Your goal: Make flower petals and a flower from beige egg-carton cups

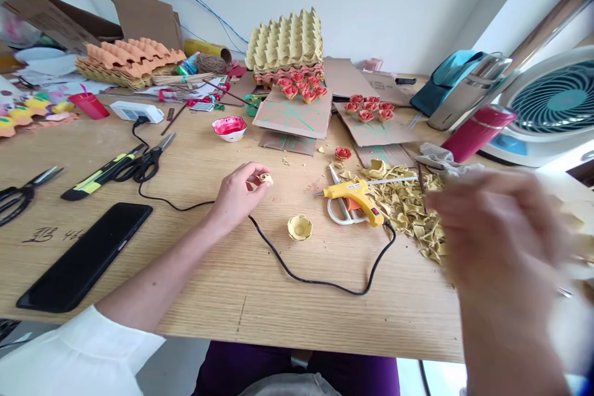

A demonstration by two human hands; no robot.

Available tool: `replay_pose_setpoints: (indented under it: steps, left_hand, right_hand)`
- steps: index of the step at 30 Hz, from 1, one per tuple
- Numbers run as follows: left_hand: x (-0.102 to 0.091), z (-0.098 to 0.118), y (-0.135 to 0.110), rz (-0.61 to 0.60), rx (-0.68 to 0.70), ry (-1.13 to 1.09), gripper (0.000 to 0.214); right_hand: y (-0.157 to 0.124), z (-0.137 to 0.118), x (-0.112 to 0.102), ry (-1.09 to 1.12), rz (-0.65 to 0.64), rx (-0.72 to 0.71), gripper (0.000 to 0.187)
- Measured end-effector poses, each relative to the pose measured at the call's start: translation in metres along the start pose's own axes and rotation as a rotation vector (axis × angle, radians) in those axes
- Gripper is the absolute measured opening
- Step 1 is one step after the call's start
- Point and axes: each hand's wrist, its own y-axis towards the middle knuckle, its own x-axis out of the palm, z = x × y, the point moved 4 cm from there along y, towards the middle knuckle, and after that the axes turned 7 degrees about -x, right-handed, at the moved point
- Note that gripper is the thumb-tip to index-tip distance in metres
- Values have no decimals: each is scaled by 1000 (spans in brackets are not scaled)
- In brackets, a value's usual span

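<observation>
My left hand (242,193) is closed in a pinch on a small rolled piece of pale yellow egg carton (265,179), held just above the table. Right of it, a pale yellow carton flower cup (299,228) sits on the wood. My right hand (503,229) is raised at the right, smeared by motion, so its fingers cannot be made out. Between the hands lies a yellow glue gun (355,193) with a clear glue stick in its back. White-handled scissors (346,213) lie partly under it. Beyond, a heap of cut carton scraps (413,210) spreads toward my right hand.
Red carton flowers stand on cardboard pieces (292,112) at the back, near stacked egg trays (285,43). A bowl of red paint (229,128) is left of them. A phone (86,257), black scissors (146,161) and a cutter (102,174) lie left. The glue gun's cord (320,283) crosses the front.
</observation>
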Motion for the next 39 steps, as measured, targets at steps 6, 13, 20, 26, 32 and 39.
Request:
replay_pose_setpoints:
  steps: [6,13,20,26,32,39]
  left_hand:
    - [18,18,0,-132,-27,-367,23]
    - [28,8,-14,-191,-128,-565,27]
    - [25,10,-18,-221,-111,-599,24]
    - [27,8,-21,-245,-111,-630,22]
    - [25,16,-25,-307,-125,-683,19]
    - [30,22,-33,-420,-213,-823,20]
  right_hand:
    - [33,41,107,-368,-339,77,42]
    - [12,43,125,-670,-470,48,50]
    - [13,46,128,-682,-474,46,45]
    - [15,43,118,-607,-379,6,47]
    - [16,31,106,-481,-305,60,53]
    - [15,14,104,-386,-235,-69,52]
